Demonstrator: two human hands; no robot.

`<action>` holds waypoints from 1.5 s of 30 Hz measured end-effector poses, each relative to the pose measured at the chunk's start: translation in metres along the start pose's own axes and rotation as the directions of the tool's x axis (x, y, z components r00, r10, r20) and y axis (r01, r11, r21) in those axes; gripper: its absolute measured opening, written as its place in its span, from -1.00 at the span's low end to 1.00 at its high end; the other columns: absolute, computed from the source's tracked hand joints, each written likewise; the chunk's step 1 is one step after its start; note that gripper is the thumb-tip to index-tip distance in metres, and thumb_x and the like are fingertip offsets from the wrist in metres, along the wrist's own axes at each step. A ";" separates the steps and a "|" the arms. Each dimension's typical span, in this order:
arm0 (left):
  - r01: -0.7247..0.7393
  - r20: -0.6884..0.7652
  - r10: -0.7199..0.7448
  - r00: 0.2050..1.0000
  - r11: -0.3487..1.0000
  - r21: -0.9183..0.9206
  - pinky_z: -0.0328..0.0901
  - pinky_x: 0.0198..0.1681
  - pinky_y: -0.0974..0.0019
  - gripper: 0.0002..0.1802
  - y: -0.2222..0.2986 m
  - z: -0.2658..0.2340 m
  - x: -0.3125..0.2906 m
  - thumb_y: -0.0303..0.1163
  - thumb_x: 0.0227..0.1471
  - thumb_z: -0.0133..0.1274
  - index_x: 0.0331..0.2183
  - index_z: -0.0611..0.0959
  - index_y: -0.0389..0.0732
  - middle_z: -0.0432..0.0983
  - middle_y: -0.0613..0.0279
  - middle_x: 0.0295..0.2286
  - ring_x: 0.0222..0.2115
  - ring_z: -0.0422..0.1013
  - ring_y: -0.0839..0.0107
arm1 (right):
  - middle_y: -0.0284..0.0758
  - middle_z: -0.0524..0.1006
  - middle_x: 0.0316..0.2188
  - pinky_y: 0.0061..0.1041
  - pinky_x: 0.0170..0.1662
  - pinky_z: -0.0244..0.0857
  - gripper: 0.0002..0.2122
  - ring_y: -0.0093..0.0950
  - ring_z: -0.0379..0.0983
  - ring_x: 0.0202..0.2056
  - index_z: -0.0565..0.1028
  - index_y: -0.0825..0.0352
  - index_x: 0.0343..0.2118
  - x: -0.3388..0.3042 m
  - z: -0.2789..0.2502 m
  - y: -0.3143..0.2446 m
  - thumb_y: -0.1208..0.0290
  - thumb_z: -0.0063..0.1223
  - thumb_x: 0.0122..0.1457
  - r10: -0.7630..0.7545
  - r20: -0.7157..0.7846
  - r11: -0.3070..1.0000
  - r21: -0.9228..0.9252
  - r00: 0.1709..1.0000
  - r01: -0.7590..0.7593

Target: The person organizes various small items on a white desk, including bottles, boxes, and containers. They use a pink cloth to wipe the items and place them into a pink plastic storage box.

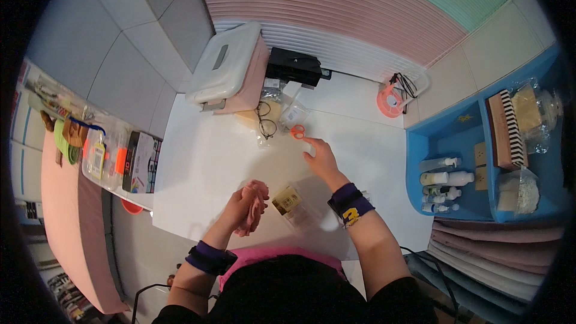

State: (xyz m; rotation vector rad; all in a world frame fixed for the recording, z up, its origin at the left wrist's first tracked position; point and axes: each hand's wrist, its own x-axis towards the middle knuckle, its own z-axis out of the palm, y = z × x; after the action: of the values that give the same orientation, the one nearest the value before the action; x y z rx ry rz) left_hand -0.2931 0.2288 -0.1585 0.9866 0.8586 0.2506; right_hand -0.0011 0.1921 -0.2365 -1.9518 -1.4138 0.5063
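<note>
Two hands over white table [198, 168]. L hand [238, 203]: fingers clamped on crumpled pink cloth [257, 209], held nr front edge. R hand [323, 159]: thumb & index apart, index tip by orange scissors [297, 132]; contact unclear. Scissors on table, R of glasses [266, 122]. See-thru pack [288, 200] btwn forearms.

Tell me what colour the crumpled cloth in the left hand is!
Dusty pink: the crumpled cloth in the left hand shows best in the head view.
</note>
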 end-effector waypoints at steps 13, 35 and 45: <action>0.119 0.099 -0.113 0.989 0.991 -0.057 0.39 -0.29 0.36 -0.59 0.021 0.023 0.044 -0.14 0.30 -0.25 -0.29 0.47 -0.33 0.49 0.19 -0.43 -0.47 0.42 0.47 | -0.26 0.51 -0.26 -0.28 -0.11 0.34 -0.65 -0.23 0.43 -0.18 0.43 0.21 -0.10 0.064 0.050 0.042 0.39 0.21 0.02 0.317 -0.104 0.947 0.093 0.943 -0.308; -0.091 -0.040 0.082 0.996 0.933 -0.349 0.36 -0.05 0.18 -0.31 0.006 0.032 0.028 0.11 0.28 -0.45 0.01 0.35 -0.35 0.43 -0.02 -0.14 -0.18 0.45 0.18 | -0.25 0.55 -0.20 -0.51 -0.13 0.46 -0.76 -0.49 0.51 -0.20 0.44 0.45 -0.11 -0.058 -0.032 -0.066 0.46 0.08 0.22 0.501 0.179 0.302 0.881 0.847 -0.365; -0.419 -0.032 0.434 0.900 0.843 -0.337 0.29 0.06 0.22 -0.62 0.039 0.055 -0.021 -0.43 0.17 -0.02 0.01 0.36 -0.31 0.37 0.11 -0.01 0.01 0.35 0.29 | -0.36 0.55 -0.33 -0.66 -0.22 0.36 -0.87 -0.65 0.47 -0.30 0.45 0.43 -0.20 -0.106 -0.031 -0.161 0.59 0.05 0.20 0.187 0.120 0.624 0.752 0.975 -0.212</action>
State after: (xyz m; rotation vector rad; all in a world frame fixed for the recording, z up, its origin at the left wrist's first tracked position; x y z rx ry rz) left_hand -0.2589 0.2042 -0.1016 0.8454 0.5179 0.7327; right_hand -0.1262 0.1147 -0.1077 -1.3790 -0.7674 1.0500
